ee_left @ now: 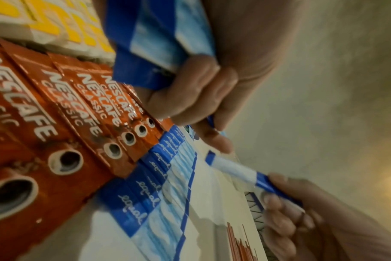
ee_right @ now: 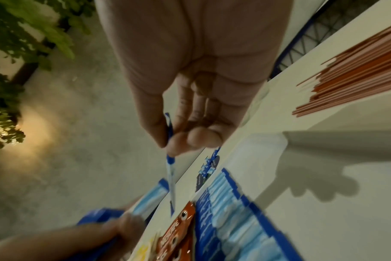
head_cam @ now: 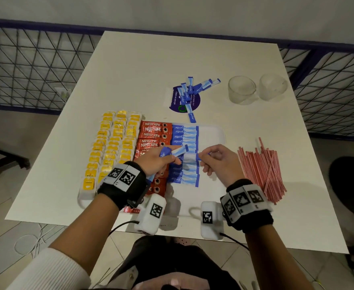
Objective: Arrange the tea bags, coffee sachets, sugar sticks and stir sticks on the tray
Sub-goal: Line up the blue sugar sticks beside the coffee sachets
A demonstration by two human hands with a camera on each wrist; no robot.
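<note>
The white rectangular plastic tray (head_cam: 218, 132) is the landmark. On its left part lie three columns of yellow-labelled paper tea bags (head_cam: 111, 143), then a column of red foil coffee sachets (head_cam: 154, 136), then a column of blue-and-white paper sugar sticks (head_cam: 185, 141).

The right hand (head_cam: 219, 159) pinches one end of a single blue-and-white sugar stick (ee_left: 237, 172) between thumb and fingers (ee_right: 179, 143), holding it over a gap midway down the sugar column. The left hand (head_cam: 158, 162) has its fingers curled round a small bundle of spare sugar sticks (head_cam: 173, 152), hovering over the coffee column.

To place it well, the stick should probably go down flat, parallel to its neighbours, with its dark blue end lined up with theirs, and without nudging the rows beside it. The left hand's bundle hangs close over the gap and may crowd the approach.

Beyond the tray's far edge a loose heap of sugar sticks (head_cam: 192, 88) rests on a dark purple round sticker (head_cam: 175, 101). To the tray's right, a pile of red-and-white striped stir sticks (head_cam: 261, 168) lies on the white surface (head_cam: 151, 63), not yet on the tray. Two clear glass cups (head_cam: 255, 88) sit far right of the heap.
</note>
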